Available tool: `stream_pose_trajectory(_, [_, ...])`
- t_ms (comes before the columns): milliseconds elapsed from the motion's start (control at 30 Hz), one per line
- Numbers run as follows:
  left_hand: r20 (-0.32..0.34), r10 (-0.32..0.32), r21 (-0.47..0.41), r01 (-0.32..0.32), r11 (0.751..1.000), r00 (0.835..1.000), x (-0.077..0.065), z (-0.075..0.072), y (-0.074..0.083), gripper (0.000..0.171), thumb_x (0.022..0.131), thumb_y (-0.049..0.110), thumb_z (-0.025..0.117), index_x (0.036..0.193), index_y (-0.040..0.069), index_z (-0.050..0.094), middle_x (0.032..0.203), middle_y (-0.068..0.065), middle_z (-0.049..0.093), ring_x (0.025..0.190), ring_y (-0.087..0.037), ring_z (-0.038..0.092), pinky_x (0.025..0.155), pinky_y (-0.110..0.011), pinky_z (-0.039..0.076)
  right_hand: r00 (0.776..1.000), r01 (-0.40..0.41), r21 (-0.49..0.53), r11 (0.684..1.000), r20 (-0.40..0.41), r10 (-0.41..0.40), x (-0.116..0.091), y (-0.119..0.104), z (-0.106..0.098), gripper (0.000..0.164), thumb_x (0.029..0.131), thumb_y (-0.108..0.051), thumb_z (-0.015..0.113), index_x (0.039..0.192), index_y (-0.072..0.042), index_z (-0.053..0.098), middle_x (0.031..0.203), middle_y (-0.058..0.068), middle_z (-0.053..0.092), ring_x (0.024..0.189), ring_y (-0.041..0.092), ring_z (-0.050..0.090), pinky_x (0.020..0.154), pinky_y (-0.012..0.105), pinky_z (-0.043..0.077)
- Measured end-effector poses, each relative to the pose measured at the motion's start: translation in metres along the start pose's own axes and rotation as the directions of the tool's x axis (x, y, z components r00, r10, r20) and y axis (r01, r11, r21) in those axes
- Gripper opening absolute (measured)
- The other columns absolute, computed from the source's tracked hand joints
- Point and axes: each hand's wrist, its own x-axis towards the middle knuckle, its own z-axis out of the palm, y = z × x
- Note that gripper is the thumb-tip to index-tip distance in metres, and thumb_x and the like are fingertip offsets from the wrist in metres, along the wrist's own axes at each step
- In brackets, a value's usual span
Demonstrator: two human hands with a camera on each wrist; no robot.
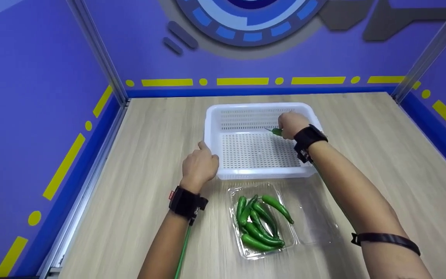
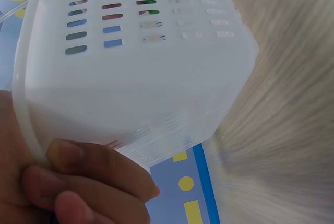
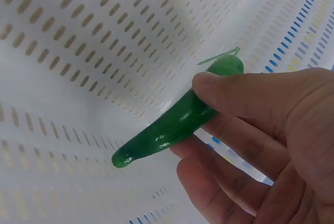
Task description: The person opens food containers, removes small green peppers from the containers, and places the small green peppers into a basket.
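Note:
My right hand (image 1: 293,124) is over the far right part of a white plastic basket (image 1: 261,174). It pinches a green chili pepper (image 3: 177,119) between thumb and fingers, the stem pointing up in the right wrist view. In the head view only the pepper's stem end shows past the hand. My left hand (image 1: 200,164) grips the basket's left rim, with several fingers (image 2: 104,172) curled against the outer wall. In front of the basket, several green chili peppers (image 1: 259,228) lie in a clear plastic container (image 1: 251,255).
The container's clear lid (image 1: 316,217) lies unfolded flat to its right. All of this stands on a light wooden table (image 1: 149,155). A blue printed wall (image 1: 149,46) rises behind the table, with side panels at left and right.

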Motion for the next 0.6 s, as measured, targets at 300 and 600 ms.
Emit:
stream_pose_trajectory(300, [0.001, 0.004, 0.007, -0.004, 1.000, 1.000, -0.001, 0.001, 0.001, 0.066, 0.101, 0.031, 0.047, 0.149, -0.013, 0.034, 0.102, -0.025, 0.071, 0.088, -0.037, 0.071, 0.073, -0.051, 0.055, 0.999, 0.032, -0.019, 0.999, 0.005, -0.032, 0.009, 0.001, 0.011, 0.017, 0.085, -0.011, 0.076, 0.073, -0.003, 0.068, 0.071, 0.007, 0.059, 0.065, 0.025, 0.051, 0.061, 0.038, 0.043])
stream_pose_trajectory(600, [-0.003, 0.011, 0.009, -0.011, 1.000, 1.000, -0.001, -0.001, 0.000, 0.066, 0.101, 0.030, 0.047, 0.149, -0.014, 0.034, 0.100, -0.025, 0.072, 0.086, -0.037, 0.071, 0.071, -0.050, 0.055, 0.999, 0.038, 0.004, 0.999, 0.006, -0.038, 0.014, 0.000, 0.020, 0.017, 0.085, -0.012, 0.076, 0.076, -0.003, 0.066, 0.076, 0.010, 0.063, 0.072, 0.029, 0.055, 0.068, 0.044, 0.049])
